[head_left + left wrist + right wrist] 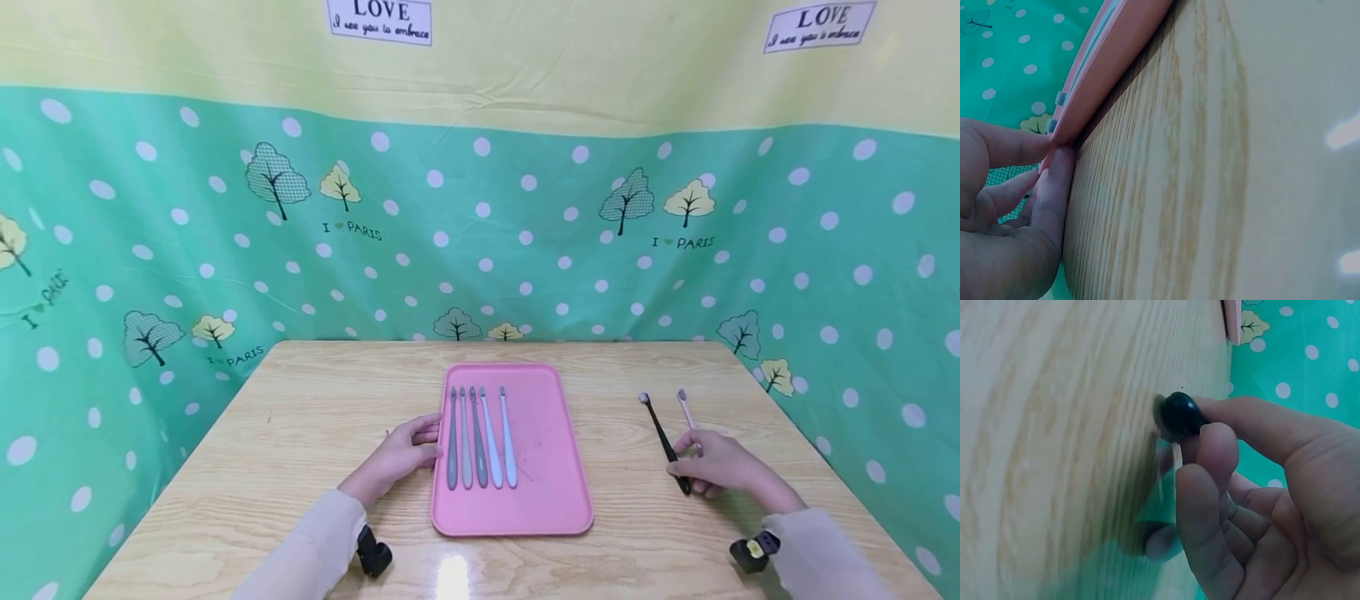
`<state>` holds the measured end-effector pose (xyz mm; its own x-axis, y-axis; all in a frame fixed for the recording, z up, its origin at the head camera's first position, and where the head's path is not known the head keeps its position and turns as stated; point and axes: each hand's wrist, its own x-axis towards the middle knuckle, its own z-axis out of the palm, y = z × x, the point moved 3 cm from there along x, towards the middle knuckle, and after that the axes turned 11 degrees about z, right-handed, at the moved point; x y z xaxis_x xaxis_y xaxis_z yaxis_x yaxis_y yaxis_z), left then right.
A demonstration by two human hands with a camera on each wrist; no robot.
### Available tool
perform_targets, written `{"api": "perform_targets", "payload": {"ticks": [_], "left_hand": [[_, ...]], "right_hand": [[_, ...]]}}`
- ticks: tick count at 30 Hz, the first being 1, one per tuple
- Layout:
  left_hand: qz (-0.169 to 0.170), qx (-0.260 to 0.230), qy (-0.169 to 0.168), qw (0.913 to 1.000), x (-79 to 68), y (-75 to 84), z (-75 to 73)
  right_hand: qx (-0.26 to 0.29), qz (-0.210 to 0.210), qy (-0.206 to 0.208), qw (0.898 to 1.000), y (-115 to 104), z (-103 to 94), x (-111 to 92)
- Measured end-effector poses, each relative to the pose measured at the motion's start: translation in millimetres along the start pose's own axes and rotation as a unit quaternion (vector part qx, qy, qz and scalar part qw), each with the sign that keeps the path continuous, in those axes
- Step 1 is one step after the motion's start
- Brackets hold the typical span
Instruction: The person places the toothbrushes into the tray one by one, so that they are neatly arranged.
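Note:
In the head view a pink tray (551, 467) lies on the table, with several grey and light blue toothbrushes (481, 442) side by side on its left half, heads toward the far end. My left hand (401, 450) is at the tray's left edge; the left wrist view shows thumb and fingers pinching the rim (1107, 75). To the right of the tray, my right hand (720, 462) pinches a black toothbrush (660, 429) near the handle's lower end. The rounded black handle end (1180, 415) shows between thumb and finger in the right wrist view.
A pale pink toothbrush (686, 410) lies just right of the black one, partly hidden by my right hand. The wooden table (322, 383) ends at a green dotted curtain (525, 225) behind and at the sides.

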<state>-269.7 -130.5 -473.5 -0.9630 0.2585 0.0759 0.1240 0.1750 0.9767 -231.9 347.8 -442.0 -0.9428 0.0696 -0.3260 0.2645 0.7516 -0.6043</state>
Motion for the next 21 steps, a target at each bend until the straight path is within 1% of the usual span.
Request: {"api": "perform_targets", "payload": {"ticks": [5, 10, 21], "left_hand": [[-0.002, 0.003, 0.002, 1.0, -0.5, 0.1, 0.1], [-0.001, 0.003, 0.002, 1.0, 0.0, -0.4, 0.1], [-0.001, 0.003, 0.0, 1.0, -0.1, -0.5, 0.0]], "right_hand": [[-0.002, 0.015, 0.001, 1.0, 0.7, 2.4, 0.8], [-0.001, 0.019, -0.002, 1.0, 0.2, 2.4, 0.6], [0.001, 0.011, -0.011, 1.0, -0.4, 3.4, 2.1]]}}
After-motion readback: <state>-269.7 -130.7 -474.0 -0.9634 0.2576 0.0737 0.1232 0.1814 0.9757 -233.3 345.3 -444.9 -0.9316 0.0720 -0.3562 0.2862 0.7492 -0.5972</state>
